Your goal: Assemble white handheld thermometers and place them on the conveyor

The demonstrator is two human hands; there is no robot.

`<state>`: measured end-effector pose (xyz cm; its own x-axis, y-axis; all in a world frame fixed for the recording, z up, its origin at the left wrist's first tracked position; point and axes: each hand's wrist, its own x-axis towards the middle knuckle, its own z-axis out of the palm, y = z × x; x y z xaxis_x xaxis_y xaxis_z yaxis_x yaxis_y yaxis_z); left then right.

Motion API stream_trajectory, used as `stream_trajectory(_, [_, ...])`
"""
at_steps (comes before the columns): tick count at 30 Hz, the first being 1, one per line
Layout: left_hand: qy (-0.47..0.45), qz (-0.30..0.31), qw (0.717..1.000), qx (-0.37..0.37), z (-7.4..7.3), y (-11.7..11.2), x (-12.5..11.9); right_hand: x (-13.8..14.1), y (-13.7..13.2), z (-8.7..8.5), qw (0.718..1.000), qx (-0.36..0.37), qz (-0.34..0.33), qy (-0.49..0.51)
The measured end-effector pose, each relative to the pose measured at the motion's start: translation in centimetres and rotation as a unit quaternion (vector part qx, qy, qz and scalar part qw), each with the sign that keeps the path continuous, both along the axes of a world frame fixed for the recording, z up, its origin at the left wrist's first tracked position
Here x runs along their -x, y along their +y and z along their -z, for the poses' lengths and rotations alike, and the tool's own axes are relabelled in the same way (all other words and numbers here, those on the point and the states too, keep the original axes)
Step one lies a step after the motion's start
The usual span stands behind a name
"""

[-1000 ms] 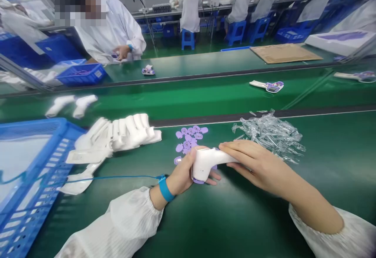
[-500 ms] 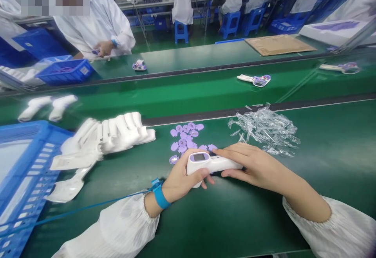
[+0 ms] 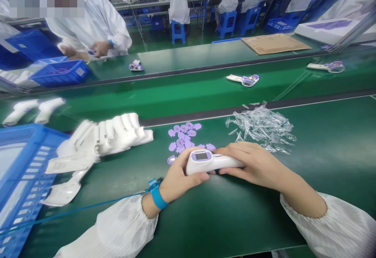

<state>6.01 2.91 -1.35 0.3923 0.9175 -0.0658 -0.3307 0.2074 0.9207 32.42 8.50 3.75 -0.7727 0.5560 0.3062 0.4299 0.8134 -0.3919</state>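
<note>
Between my hands is a white handheld infrared thermometer [image 3: 197,166] with a purple-rimmed display, lying sideways above the green bench. My left hand [image 3: 175,179], with a blue wrist strap, is closed around its head end. The fingers of my right hand [image 3: 255,164] wrap the handle end, thumb below. Just behind the thermometer lie several small purple plastic pieces [image 3: 181,137]. A heap of clear plastic pieces [image 3: 262,127] lies beyond my right hand. White shell halves [image 3: 117,134] are piled to the left of my left hand.
A blue basket [image 3: 28,132] stands at the left edge. Past the bench, a green conveyor [image 3: 164,95] carries open thermometer halves [image 3: 245,80] and white housings [image 3: 48,109]. Across it, a co-worker [image 3: 96,19] handles a part near a blue bin [image 3: 60,74]; flat cardboard [image 3: 274,43] lies farther right.
The thermometer has tipped slightly, its head turned in my hands, with both hands still on it. The parts on the conveyor have moved left. The view has shifted a little.
</note>
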Motion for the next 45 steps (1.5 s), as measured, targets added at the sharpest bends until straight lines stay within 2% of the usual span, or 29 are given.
stream_trajectory(2, [0.035, -0.007, 0.999, -0.022, 0.2, 0.2, 0.2, -0.3, 0.2, -0.3, 1.000, 0.000, 0.010, 0.003])
stream_trajectory(4, [0.103, -0.040, 0.991, -0.076, 0.3, 0.2, 0.3, -0.4, 0.3, -0.5, 1.000, 0.004, 0.015, 0.005])
stream_trajectory(7, [0.217, -0.081, 0.954, -0.192, 0.0, -0.1, 0.2, 0.3, -0.2, -0.4, 0.999, -0.003, 0.010, 0.039])
stream_trajectory(10, [0.284, -0.102, 0.911, -0.282, -0.9, -0.5, 0.0, 1.6, -1.5, -0.1, 0.995, -0.008, -0.014, 0.097])
stream_trajectory(14, [0.294, -0.136, 0.872, -0.368, -2.3, -0.4, 0.4, 2.6, -3.0, 0.2, 0.984, 0.037, -0.023, 0.171])
stream_trajectory(19, [0.253, -0.110, 0.851, -0.448, -3.5, 0.5, 1.1, 2.6, -3.2, 0.1, 0.965, 0.095, 0.013, 0.246])
stream_trajectory(26, [0.220, -0.106, 0.851, -0.465, -3.5, 0.2, 0.9, 3.1, -4.0, -0.1, 0.938, 0.173, 0.048, 0.297])
stream_trajectory(33, [0.219, -0.108, 0.849, -0.469, -3.6, -0.2, 0.7, 3.4, -4.9, -0.8, 0.920, 0.215, 0.089, 0.317])
stream_trajectory(38, [0.240, -0.112, 0.849, -0.458, -3.8, -0.5, 0.6, 3.6, -5.1, -0.6, 0.916, 0.199, 0.097, 0.336])
stream_trajectory(45, [0.250, -0.111, 0.858, -0.434, -3.8, -0.1, 0.6, 3.4, -4.2, -0.1, 0.929, 0.159, 0.089, 0.322])
